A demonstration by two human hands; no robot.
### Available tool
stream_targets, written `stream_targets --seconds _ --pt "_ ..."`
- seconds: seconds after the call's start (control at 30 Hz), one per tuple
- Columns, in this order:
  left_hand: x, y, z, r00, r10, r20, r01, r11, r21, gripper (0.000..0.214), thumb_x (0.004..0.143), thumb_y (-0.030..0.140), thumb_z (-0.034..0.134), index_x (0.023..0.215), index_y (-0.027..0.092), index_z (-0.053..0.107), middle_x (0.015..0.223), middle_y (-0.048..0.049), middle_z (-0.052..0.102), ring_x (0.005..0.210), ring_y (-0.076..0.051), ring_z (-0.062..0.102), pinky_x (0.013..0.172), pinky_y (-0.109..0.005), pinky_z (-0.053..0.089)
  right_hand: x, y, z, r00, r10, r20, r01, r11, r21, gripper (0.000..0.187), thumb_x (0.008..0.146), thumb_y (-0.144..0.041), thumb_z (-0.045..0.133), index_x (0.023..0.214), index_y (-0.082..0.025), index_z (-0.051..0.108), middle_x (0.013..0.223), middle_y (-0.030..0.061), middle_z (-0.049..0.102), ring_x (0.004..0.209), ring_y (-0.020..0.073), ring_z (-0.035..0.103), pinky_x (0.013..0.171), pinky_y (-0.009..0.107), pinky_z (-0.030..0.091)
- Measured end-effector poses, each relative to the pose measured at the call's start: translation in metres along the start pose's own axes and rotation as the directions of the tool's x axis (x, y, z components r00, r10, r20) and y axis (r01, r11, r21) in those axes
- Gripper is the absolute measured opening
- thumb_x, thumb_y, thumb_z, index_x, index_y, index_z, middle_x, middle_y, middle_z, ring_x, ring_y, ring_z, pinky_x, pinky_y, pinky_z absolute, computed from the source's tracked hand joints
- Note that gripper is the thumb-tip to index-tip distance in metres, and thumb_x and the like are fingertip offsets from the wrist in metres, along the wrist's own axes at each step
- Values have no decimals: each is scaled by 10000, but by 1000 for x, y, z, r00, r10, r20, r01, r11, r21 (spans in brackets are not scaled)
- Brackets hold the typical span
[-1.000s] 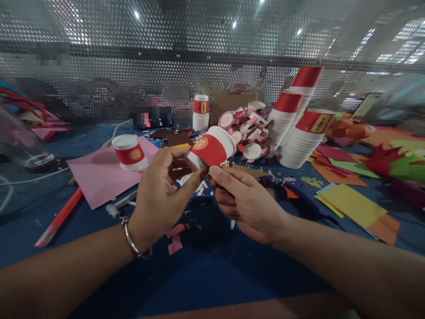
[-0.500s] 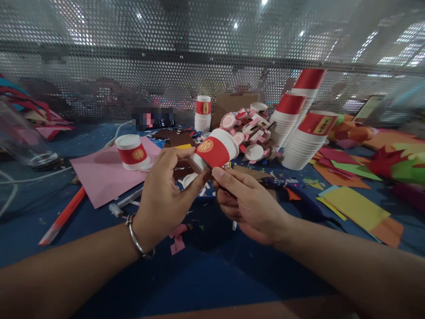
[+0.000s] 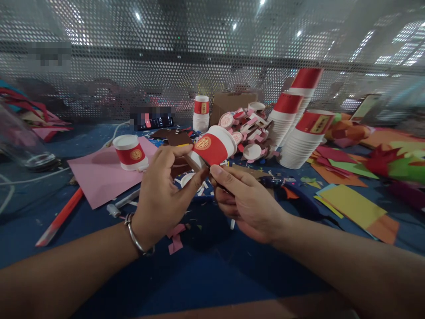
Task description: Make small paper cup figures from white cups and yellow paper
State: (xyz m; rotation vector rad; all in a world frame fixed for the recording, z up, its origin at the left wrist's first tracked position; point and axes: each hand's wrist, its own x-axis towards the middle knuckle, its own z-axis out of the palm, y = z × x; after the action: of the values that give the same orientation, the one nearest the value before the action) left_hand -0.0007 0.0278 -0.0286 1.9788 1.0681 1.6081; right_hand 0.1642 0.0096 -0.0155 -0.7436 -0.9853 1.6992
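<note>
A red and white paper cup (image 3: 214, 148) with a gold round emblem is held tilted in the air, its wide rim toward the upper right. My left hand (image 3: 164, 188) pinches its narrow end between thumb and fingers. Closed against the lower side of the cup, my right hand (image 3: 245, 199) grips a thin dark tool, mostly hidden by the fingers, so its kind cannot be made out. The tool's tip touches or lies very close to the cup wall. A shortened cup (image 3: 130, 153) stands on pink paper (image 3: 99, 177) to the left.
Stacked paper cups (image 3: 299, 141) stand at the right, beside a heap of cut cup pieces (image 3: 247, 133). A dark blue glue gun (image 3: 299, 195) lies near coloured paper sheets (image 3: 353, 206). At left are an orange stick (image 3: 61, 217) and a clear glass (image 3: 28, 137). A perforated metal screen (image 3: 199, 66) closes off the back.
The whole view has shifted slightly. Both hands keep their hold, and the cup stays tilted in almost the same pose.
</note>
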Motion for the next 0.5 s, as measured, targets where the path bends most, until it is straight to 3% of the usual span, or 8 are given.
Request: stream_targets --seconds 0.23,0.5 --pt "1 -1 -5 999 1 44 -2 1000 7 425 848 293 803 1219 217 610 1219 -109 703 1082 -288 731 983 -528 624 -1 -4 -1 991 128 30 -126 990 -60 441 788 -520 819 731 -198 523 486 -117 343 407 21 176 362 146 107" --pt "1 7 -3 995 -80 54 82 995 -50 445 817 381 841 1183 234 634 1183 -104 727 1052 -290 736 930 -505 633 -1 -6 1 994 110 -8 -110 992 -58 450 751 -520 847 726 -191 541 490 -115 345 408 17 189 374 168 92"
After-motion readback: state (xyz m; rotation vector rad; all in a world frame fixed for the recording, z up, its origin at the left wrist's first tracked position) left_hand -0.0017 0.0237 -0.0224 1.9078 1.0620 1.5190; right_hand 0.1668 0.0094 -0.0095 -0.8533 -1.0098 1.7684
